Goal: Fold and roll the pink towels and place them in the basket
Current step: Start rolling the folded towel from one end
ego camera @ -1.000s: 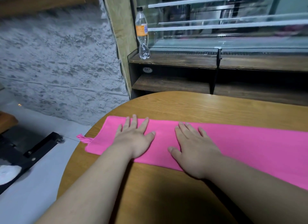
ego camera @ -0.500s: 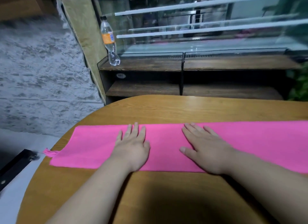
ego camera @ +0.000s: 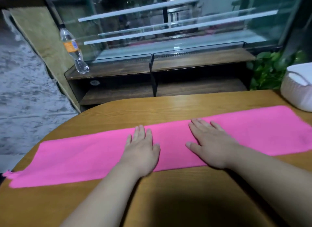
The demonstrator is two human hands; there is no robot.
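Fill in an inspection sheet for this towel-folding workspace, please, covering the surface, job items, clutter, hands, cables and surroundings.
Surface: wooden table with a rounded edge; bare wood shows on both sides of the towel.
Job's things: pink towel lies flat as a long strip across the table, not rolled; white basket at the table's far right, partly out of frame.
Clutter: nothing seen.
Grippers: left hand and right hand rest palm down on the towel, fingers straight.
Cables: nothing seen.
Surroundings: plastic bottle with an orange label on a wooden shelf below a glass case; green plant at right.
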